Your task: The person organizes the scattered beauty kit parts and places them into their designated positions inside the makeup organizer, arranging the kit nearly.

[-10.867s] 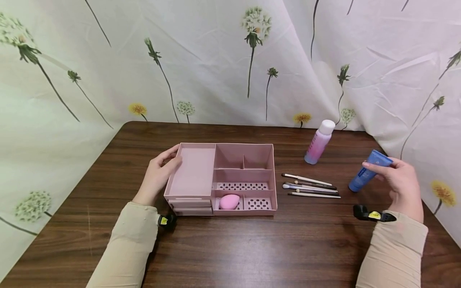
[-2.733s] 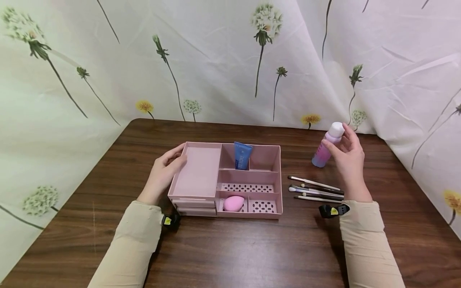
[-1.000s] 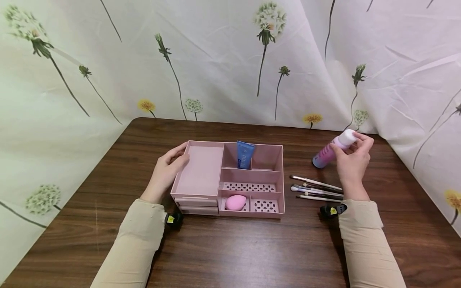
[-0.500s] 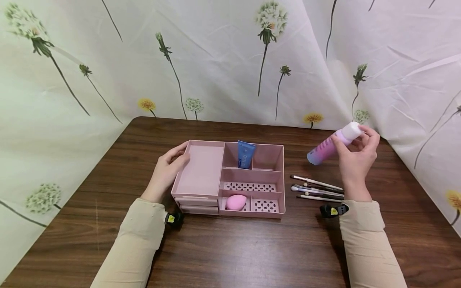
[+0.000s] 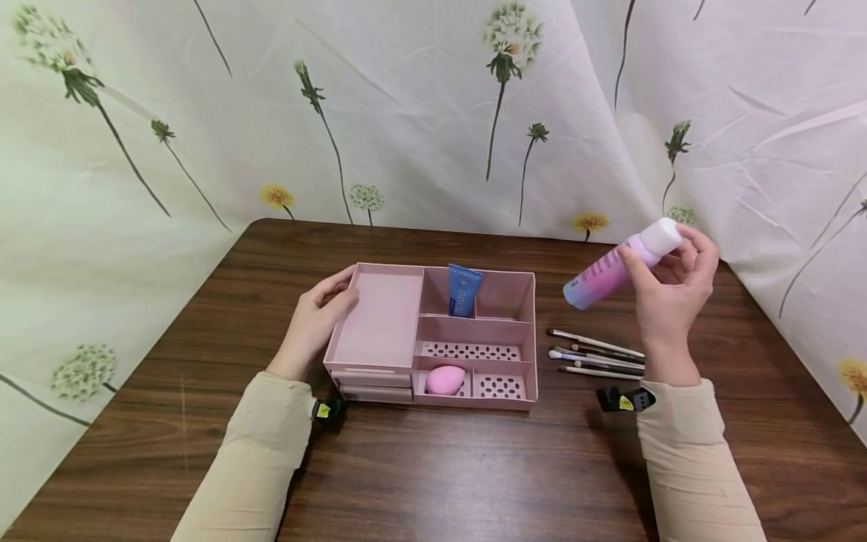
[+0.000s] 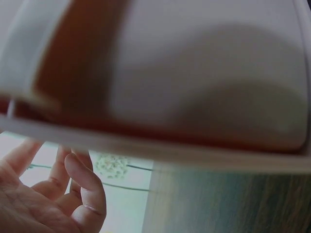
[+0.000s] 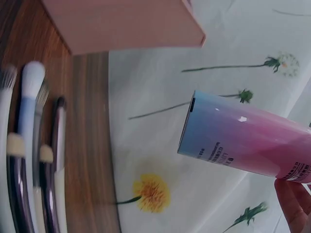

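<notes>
My right hand (image 5: pixel 677 293) holds a pink-to-blue bottle (image 5: pixel 606 275) with a white cap, gripping it near the cap. It is tilted, its blue base pointing left, and hangs above the brown table; in the right wrist view the bottle (image 7: pixel 243 138) shows small print. My left hand (image 5: pixel 308 324) grips the left rim of a pink desk organizer (image 5: pixel 375 316), thumb over the edge. Its curled fingers (image 6: pixel 92 194) show below the organizer's wall in the left wrist view. A blue tube (image 5: pixel 463 290) stands in a back compartment, and a pink makeup sponge (image 5: pixel 445 380) lies in a front one.
Several makeup brushes (image 5: pixel 596 354) lie on the table (image 5: pixel 460 474) between the organizer and my right wrist. Two small drawers (image 5: pixel 375 385) face forward on the organizer's left. A white cloth (image 5: pixel 406 113) with dandelion prints hangs behind the table.
The blue tube went from my right hand into the organizer. My right hand then took the bottle, tilted it, lifted it off the table and moved its base left. The left hand stayed on the organizer.
</notes>
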### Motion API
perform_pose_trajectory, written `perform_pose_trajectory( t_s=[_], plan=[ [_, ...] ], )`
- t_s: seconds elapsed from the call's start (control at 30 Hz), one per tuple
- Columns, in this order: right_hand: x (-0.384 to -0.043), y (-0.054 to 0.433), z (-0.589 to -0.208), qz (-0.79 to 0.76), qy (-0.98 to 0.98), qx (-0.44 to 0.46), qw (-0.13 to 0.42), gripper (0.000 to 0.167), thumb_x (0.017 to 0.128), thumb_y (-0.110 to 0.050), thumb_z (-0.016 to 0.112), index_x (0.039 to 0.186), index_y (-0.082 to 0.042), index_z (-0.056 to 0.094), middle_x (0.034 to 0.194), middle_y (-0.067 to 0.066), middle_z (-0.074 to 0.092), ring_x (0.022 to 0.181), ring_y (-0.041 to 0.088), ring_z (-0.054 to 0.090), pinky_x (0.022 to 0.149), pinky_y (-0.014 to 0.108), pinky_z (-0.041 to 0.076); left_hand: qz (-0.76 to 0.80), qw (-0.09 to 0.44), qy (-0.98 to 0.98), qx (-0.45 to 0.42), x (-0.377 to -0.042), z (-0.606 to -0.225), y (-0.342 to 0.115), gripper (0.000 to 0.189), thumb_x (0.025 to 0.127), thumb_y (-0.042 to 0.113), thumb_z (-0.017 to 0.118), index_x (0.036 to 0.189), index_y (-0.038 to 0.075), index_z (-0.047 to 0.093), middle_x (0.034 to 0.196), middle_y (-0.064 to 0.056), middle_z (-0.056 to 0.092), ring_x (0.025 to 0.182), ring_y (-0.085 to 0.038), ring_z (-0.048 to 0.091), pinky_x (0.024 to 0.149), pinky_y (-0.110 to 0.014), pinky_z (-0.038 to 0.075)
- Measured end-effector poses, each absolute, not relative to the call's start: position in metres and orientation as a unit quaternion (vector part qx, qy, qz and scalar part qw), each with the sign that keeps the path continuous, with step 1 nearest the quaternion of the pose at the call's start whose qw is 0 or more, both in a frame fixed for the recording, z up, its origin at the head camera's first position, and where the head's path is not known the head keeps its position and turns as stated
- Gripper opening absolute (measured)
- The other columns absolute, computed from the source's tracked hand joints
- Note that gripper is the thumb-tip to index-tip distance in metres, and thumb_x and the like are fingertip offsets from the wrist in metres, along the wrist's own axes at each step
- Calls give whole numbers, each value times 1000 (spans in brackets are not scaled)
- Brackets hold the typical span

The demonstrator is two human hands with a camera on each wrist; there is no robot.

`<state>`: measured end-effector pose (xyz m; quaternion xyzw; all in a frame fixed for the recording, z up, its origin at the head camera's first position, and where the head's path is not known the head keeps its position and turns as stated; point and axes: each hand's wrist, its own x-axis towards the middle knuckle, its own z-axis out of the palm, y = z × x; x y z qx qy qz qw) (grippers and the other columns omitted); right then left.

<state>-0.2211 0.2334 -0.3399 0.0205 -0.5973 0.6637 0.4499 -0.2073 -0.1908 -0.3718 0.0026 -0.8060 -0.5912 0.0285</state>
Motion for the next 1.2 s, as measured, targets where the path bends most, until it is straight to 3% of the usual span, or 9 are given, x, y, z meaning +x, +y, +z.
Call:
perform_pose_trajectory(
  t_s=[0.4,0.83,1.2],
  plan=[
    [-209,208,-331,706,-543,80,448,59,69,8,82,119,-9,57,93,5,69,71,13,60,67,22,50,-598,34,-801,0,-209,-374,-191,49,99,26,56,146,16,51,127,-15,56,96,-2,55,82,-18,47],
    [-205,179,-341,730,-529,145,408,59,71,13,77,120,-7,51,99,7,71,79,14,66,65,21,50,-585,40,-810,-4,-210,-374,-191,49,99,27,57,146,16,51,128,-16,56,97,-2,55,83,-18,46],
    [-203,163,-355,678,-595,180,393,58,78,1,81,123,1,44,104,2,67,86,9,66,73,20,54,-591,45,-805,-9,-207,-373,-190,47,99,23,58,145,14,52,127,-19,58,94,0,55,82,-18,46]
  ],
)
